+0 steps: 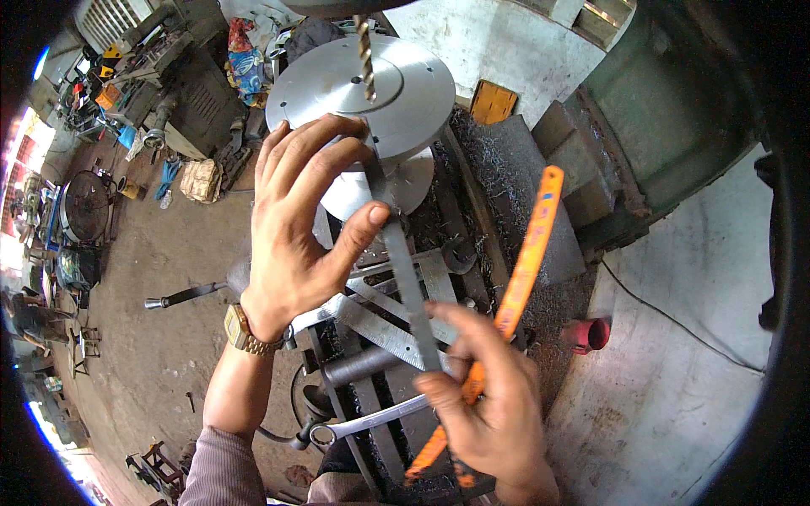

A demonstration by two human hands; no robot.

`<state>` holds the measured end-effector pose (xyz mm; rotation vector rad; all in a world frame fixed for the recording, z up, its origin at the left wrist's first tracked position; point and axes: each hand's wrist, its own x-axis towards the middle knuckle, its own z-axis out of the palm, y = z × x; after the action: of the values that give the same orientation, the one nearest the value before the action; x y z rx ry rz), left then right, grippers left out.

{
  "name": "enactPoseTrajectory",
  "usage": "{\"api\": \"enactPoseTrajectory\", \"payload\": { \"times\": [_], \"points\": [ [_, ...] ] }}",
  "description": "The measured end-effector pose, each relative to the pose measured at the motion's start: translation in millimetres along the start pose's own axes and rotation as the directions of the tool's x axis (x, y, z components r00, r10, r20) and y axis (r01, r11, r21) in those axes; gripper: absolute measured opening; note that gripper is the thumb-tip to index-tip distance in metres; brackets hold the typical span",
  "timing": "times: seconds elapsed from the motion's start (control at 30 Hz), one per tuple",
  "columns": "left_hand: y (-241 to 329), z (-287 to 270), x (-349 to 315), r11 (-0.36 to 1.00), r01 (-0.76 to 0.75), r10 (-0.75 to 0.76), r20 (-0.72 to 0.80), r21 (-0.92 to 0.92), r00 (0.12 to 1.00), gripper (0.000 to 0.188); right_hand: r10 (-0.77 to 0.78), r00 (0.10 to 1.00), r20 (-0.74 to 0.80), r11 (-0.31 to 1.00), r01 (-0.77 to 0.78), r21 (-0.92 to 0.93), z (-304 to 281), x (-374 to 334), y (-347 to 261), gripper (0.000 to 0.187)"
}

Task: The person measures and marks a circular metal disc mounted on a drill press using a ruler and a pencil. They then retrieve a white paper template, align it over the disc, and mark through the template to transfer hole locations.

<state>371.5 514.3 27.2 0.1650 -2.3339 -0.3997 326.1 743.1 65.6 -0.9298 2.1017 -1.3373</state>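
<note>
I have the dark bar [407, 282] slanting through the centre of the frame, its upper end near the disc [312, 84]. The left hand [291, 202], wearing a watch [239, 331], grasps that upper end, thumb on one side and fingertips at the other. The right hand [498, 396], slightly blurred at lower right of centre, pinches the bar's lower part between thumb and fingers. An orange strip [530, 253] runs behind that hand from right of centre to the bottom; I cannot tell from here whether it is gripped too.

At the top centre I see a drill bit [364, 51] pointing down in front of the disc. Under the bar lies a set square [375, 331], and lower down, a wrench [380, 419] on the slotted table [363, 451]. A red cup [586, 336] sits at the right, and a fan [86, 198] stands at the far left.
</note>
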Motion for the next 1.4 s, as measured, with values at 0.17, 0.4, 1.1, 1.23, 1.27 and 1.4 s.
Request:
{"api": "enactPoseTrajectory", "payload": {
  "times": [0.17,0.4,1.1,1.23,1.27,1.4],
  "points": [
    [0.8,-2.7,-9.2,1.0,0.007,-0.007,-0.013,-0.029,1.0,0.042,0.026,0.988,0.15,0.994,-0.042,0.103,3.9,1.1,16.2,0.016],
    [1.4,-23.0,-40.1,0.972,0.127,-0.137,-0.042,-0.196,0.99,0.027,0.352,0.922,-0.162,0.899,-0.285,0.332,-28.8,-68.5,52.7,0.044],
    [60.1,-31.9,-70.4,0.963,0.166,-0.038,0.502,-0.213,0.864,0.016,0.453,0.853,-0.259,0.847,-0.321,0.424,-53.6,-132.5,101.4,0.024],
    [64.8,-31.7,-104.5,0.877,0.318,-0.118,0.481,-0.359,0.869,0.031,0.486,0.819,-0.304,0.811,-0.293,0.507,-55.0,-139.8,115.0,0.025],
    [68.9,-30.0,-109.3,0.849,0.352,-0.149,0.462,-0.394,0.874,0.034,0.496,0.813,-0.307,0.813,-0.31,0.493,-54.1,-140.9,114.4,0.025],
    [93.0,-28.7,-122.2,0.837,0.361,-0.198,0.389,-0.411,0.9,0.041,0.453,0.847,-0.279,0.842,-0.303,0.447,-51.4,-141.0,106.4,0.025]
  ]
}}
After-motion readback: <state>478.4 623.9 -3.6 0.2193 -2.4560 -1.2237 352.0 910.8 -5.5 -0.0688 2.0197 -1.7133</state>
